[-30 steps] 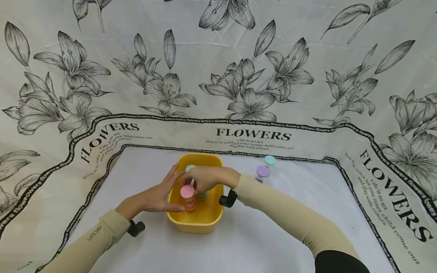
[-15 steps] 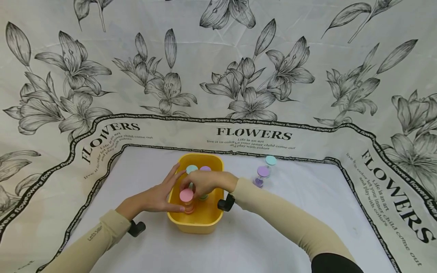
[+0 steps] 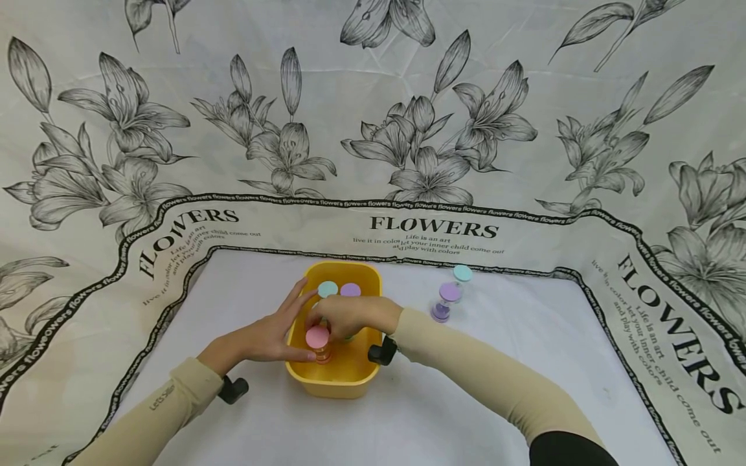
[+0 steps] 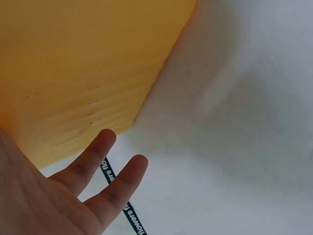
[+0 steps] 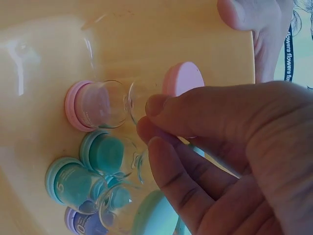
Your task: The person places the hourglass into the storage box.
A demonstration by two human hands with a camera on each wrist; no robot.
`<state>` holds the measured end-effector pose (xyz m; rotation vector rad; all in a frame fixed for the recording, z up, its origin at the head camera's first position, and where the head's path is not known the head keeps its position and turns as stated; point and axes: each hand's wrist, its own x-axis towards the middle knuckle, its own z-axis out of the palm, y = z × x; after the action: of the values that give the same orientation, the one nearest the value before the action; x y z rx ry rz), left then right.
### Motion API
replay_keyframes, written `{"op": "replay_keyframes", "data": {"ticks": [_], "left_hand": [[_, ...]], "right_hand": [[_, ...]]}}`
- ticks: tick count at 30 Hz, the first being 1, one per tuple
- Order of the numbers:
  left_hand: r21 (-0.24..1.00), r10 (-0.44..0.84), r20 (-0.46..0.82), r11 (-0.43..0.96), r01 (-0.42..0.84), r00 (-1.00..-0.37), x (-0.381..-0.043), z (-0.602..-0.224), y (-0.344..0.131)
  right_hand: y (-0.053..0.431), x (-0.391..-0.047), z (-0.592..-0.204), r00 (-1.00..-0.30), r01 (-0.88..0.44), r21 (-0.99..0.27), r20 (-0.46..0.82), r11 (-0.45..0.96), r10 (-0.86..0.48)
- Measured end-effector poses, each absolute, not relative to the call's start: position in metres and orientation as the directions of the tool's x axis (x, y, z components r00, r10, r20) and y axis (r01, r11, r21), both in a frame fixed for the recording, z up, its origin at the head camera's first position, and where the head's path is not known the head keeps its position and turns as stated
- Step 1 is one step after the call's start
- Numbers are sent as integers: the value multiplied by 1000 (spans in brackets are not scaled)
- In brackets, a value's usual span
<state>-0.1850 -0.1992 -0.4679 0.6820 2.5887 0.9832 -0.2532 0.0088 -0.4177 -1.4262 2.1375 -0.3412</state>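
A yellow plastic bin [image 3: 344,387] stands on the white cloth with several small hourglasses inside. A pink-capped hourglass [image 3: 317,336] stands upright near its left side. My right hand [image 3: 350,314] reaches into the bin, thumb and curled fingers pinching that hourglass at its upper bulb, as the right wrist view shows. Beside it are a teal-capped hourglass [image 3: 327,288], a purple-capped one [image 3: 350,290] and one with a mint-green cap [image 5: 156,215]. My left hand [image 3: 265,336] rests spread on the bin's left rim, thumb over the edge, straight fingers outside against the wall [image 4: 88,83].
Right of the bin, a purple hourglass [image 3: 449,294] stands on the cloth, with a turquoise-capped hourglass [image 3: 462,274] just behind it. A flower-printed cloth [image 3: 431,129] rises behind and around the white area.
The pink hourglass and my right hand have shifted slightly toward me inside the bin. The purple cap in the bin has come into view. My left hand has stayed put.
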Motion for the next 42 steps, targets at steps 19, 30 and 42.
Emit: {"op": "replay_keyframes", "data": {"ticks": [19,30,42], "left_hand": [[698,522,-100,644,314,-847,-184,-465,-198],[707,523,-98,635,311,-846,-185,-466,-198],[697,523,-92,642,321,-847,-184,-466,-198]], "right_hand": [[6,-251,-411,-296,-802,-440,-295,405,-908],[11,-252,-410,-326,-767,-464,-313,443,-892],[28,-257,-397,-346,-706,-543,-295,454,-891]]}}
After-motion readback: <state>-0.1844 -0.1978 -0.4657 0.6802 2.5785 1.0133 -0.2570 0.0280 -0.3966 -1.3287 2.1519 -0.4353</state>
